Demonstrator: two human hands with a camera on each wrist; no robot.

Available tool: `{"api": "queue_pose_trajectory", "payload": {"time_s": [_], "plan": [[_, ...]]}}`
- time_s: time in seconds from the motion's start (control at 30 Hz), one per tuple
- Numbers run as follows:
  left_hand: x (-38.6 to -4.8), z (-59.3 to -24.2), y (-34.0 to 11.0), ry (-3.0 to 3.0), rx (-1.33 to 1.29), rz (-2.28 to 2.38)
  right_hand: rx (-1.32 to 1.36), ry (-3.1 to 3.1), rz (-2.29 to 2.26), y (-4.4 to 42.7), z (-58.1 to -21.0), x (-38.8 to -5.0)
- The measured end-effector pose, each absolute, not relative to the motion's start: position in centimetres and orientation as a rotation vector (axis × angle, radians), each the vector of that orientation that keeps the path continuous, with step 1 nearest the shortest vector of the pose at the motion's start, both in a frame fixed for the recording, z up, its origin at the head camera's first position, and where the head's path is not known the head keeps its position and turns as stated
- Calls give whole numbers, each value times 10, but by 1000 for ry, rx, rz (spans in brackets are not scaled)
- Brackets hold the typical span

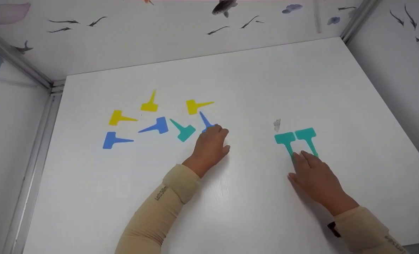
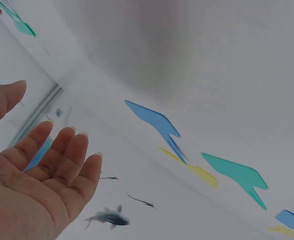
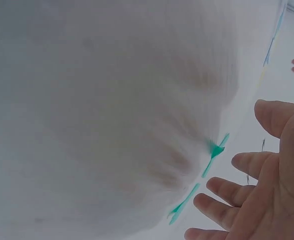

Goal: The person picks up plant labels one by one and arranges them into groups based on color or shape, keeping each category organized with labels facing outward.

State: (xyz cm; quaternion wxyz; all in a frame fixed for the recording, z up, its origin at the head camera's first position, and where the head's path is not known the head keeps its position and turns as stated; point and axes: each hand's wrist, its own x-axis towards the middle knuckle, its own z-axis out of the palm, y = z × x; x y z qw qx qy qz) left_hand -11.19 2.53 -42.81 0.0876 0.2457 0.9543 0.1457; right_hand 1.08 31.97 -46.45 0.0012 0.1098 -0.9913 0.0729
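My left hand (image 1: 211, 144) is over the lower part of a blue T-shaped plant label (image 1: 205, 120), its fingers loosely bent and holding nothing. In the left wrist view that blue label (image 2: 154, 120) lies flat on the table, apart from the hand (image 2: 41, 185). A green T-shaped label (image 1: 186, 132) lies just left of this hand. My right hand (image 1: 316, 178) has its fingers spread near the stems of two green labels, the left one (image 1: 285, 138) and the right one (image 1: 306, 134), set side by side. Nothing is in its grasp; the right wrist view shows the fingers (image 3: 229, 191) apart.
On the left of the white table (image 1: 251, 88) lie three yellow labels, one being the upper label (image 1: 150, 106), and two more blue labels, including the leftmost blue one (image 1: 110, 140). A grey smudge (image 1: 277, 124) marks the surface. Printed panels (image 1: 160, 38) enclose the table.
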Motion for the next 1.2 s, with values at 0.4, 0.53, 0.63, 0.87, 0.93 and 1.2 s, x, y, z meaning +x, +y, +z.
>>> {"api": "queue_pose_trajectory", "payload": {"time_s": [0.4, 0.53, 0.63, 0.87, 0.93, 1.2], "plan": [[-126, -434, -28, 2886, 476, 493, 280, -3269, 303, 321, -461, 8], [-132, -437, -41, 2877, 384, 497, 289, -3285, 278, 321, -461, 6], [-138, -438, -49, 2881, 326, 504, 290, -3292, 267, 322, -462, 4], [-145, -441, -64, 2871, 237, 544, 259, -3327, 282, 321, -464, 1], [-147, -443, -67, 2869, 215, 540, 243, -3341, 291, 320, -464, 0], [-154, -446, -75, 2847, 176, 497, 222, -3379, 308, 319, -463, 0]]}}
